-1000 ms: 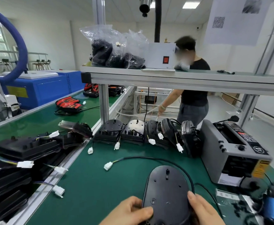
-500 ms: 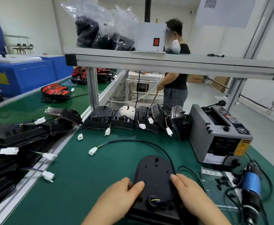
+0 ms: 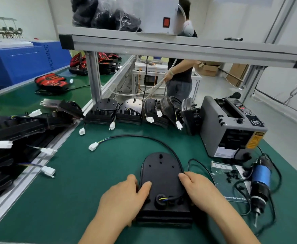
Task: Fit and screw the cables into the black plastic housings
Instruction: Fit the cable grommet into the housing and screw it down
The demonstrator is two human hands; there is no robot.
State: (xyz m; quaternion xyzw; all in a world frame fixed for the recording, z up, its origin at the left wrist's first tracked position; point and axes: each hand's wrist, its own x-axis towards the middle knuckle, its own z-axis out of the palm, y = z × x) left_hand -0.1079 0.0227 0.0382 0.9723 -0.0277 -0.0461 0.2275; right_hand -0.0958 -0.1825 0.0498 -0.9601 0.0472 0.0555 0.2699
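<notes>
Low in the centre of the frame, the rounded black plastic housing lies flat on the green-matted desk, and both hands are on it. The left hand grips its left edge, thumb laid on top, fingers curled round the side. The right hand clamps the right edge the same way. A thin black cable runs from the round port at the housing's near end, arcs over to the left and ends in a white plastic connector on the mat. At right centre stands a grey box-shaped machine. Below it lies a blue-bodied electric screwdriver. A row of further black housings lines the desk's far edge under an aluminium-framed shelf. Upper left is a blue cabinet machine. Behind the shelf, another person in a dark top stands on a pale floor.
</notes>
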